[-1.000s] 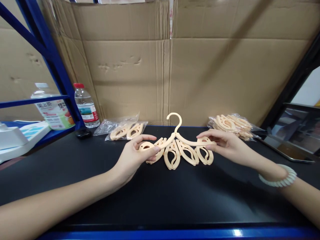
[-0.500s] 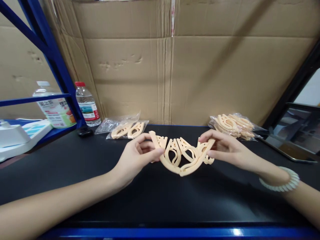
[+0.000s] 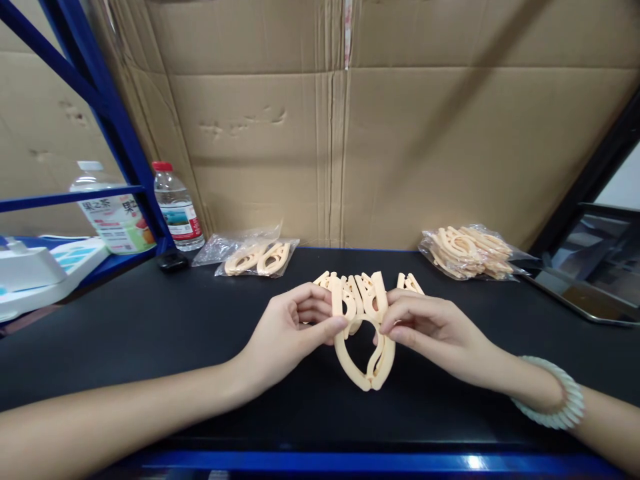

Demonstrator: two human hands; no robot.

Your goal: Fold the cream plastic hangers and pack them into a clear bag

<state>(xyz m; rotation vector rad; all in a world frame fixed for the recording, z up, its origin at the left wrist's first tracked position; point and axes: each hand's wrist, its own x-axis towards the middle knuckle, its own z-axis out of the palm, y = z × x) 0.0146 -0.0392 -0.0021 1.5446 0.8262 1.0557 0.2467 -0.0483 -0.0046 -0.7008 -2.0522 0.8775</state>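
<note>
A peach plastic folding hanger [image 3: 364, 333] is held over the black tabletop [image 3: 150, 320], turned upside down with its two arms folded together into a narrow V and its clip loops pointing up. My left hand [image 3: 290, 333] pinches the left arm of the hanger between thumb and fingers. My right hand [image 3: 425, 330] grips the right arm, fingers closed round it. A pale bead bracelet [image 3: 555, 400] sits on my right wrist.
A clear bag with peach hangers [image 3: 257, 257] lies at the back left, and a fuller bag [image 3: 470, 250] at the back right. Two water bottles [image 3: 177, 207] stand by a blue rack post [image 3: 115, 127]. A tablet [image 3: 595, 267] leans at the right. Cardboard lines the back.
The hanger went from lying spread with its hook up to flipped over. Both hands have moved together and folded its arms into a narrow V.
</note>
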